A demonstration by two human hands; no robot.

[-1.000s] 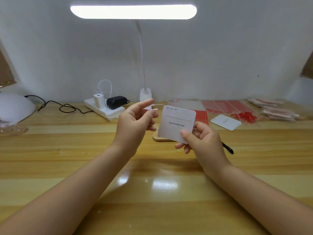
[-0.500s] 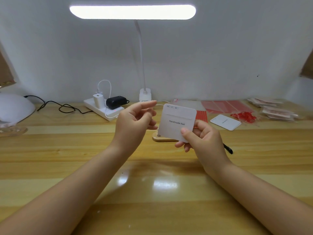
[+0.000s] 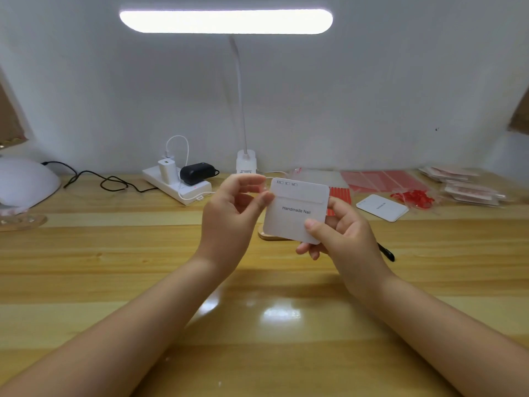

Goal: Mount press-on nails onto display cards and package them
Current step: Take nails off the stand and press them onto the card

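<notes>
1. The right hand [image 3: 342, 242] holds a white card [image 3: 296, 212] printed "Handmade Nail" up above the wooden table [image 3: 143, 253], thumb pressed on the card's lower right front and the other fingers curled behind it.
2. The left hand [image 3: 232, 216] is raised just left of the card, its fingers curled loosely with the thumb tip touching the card's left edge; whether it is really pinching the edge is hard to tell from here.
3. A second white card [image 3: 382, 207] lies flat on the table to the right, near a heap of small red nails [image 3: 413, 197] and red sheets [image 3: 380, 180].
4. Clear packets [image 3: 469, 187] are stacked at the far right.
5. A lit desk lamp [image 3: 226, 21] stands behind the hands, beside a white power strip [image 3: 177, 186] with chargers plugged in.
6. A black pen [image 3: 386, 252] lies just past the right wrist.
</notes>
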